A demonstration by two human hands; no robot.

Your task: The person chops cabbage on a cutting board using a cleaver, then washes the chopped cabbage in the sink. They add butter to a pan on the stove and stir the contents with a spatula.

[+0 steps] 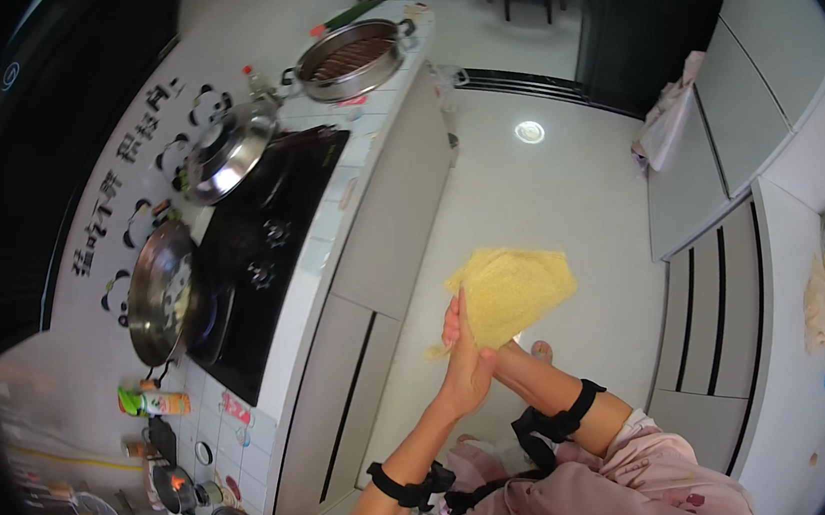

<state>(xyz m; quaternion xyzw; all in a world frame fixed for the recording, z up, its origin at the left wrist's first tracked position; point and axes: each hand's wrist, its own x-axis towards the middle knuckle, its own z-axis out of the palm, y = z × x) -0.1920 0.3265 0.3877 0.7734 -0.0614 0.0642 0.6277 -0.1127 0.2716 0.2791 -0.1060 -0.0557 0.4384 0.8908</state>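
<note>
A yellow cloth [518, 292] is spread over and between my hands, above the pale floor. My left hand [469, 361] is on it, its fingers up along the cloth's left edge. My right hand [505, 349] is mostly hidden behind the cloth and my left hand; only the wrist and forearm show plainly, so its grip cannot be told. A small end of the cloth hangs out at the left, beside my left hand. Black straps go round both forearms.
At left, a steel wok [164, 299] stands on the black gas cooktop [273, 261], a blue flame beneath it. A steel lid [232, 152] leans behind. A steamer pan [350, 60] stands at the counter's far end. A white counter [776, 347] runs along the right.
</note>
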